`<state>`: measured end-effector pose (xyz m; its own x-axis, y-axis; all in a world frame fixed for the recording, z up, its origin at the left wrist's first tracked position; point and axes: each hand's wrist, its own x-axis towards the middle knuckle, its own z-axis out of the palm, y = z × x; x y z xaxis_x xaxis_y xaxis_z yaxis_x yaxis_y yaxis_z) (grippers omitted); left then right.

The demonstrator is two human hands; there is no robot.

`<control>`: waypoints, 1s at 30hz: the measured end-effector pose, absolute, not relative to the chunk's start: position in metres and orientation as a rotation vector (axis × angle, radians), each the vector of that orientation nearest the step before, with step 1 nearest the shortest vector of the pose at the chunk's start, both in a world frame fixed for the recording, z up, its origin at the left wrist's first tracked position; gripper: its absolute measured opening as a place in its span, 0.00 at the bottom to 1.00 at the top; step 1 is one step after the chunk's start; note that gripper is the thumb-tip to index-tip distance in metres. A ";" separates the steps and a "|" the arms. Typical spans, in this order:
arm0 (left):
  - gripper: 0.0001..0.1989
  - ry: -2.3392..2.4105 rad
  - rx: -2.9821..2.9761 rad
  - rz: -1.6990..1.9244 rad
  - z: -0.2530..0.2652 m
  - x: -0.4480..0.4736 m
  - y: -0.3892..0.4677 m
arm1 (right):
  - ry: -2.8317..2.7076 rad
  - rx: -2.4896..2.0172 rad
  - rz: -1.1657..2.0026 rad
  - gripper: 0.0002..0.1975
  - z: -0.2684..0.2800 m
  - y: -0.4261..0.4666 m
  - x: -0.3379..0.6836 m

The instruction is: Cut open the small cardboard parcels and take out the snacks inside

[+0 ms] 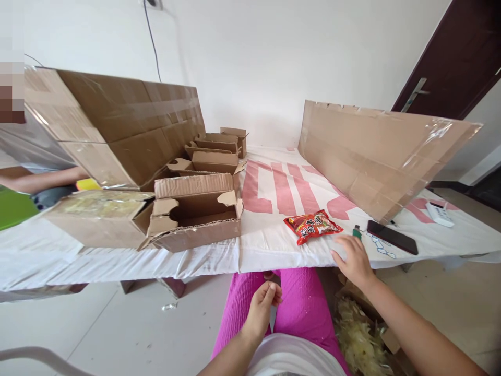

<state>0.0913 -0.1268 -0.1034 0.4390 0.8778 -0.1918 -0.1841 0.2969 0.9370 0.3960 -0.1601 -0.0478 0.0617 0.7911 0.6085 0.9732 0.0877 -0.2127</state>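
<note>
My left hand [266, 303] hovers over my lap, its fingers loosely curled and the thumb against the index finger. I see nothing sticking out of it. At the table's front edge, my right hand [353, 258] has its thumb spread away from the bent fingers. A green-handled tool [356, 232] shows just beyond these fingertips; whether they touch it I cannot tell. To the left of this hand lies a red printed food packet [312, 226], flat on the white cloth. A black phone [392, 237] lies to the right of the tool.
Open cardboard boxes [203, 211] stand in a row at the left, beside a taped box [97, 214]. Large cardboard panels [376, 149] rise on both sides. A white device [439, 214] lies far right. Another person's arm [43, 180] reaches in at the left. Scraps [360, 334] fill a box below.
</note>
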 end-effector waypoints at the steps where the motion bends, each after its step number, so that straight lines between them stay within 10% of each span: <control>1: 0.26 0.838 1.038 0.826 -0.103 0.090 -0.127 | -1.723 -1.778 -0.342 0.19 -0.042 -0.141 0.398; 15: 0.18 1.043 1.406 1.162 -0.067 0.079 -0.080 | -1.144 -1.793 0.457 0.38 -0.083 -0.073 0.405; 30: 0.13 1.259 1.795 0.932 -0.034 0.146 0.014 | -1.054 -1.399 0.526 0.27 -0.077 -0.030 0.355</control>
<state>0.1464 0.0140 -0.0340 0.2541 0.9563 0.1444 0.4178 -0.2432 0.8754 0.3555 -0.0298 -0.0775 0.4791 0.8314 0.2815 0.2757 0.1620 -0.9475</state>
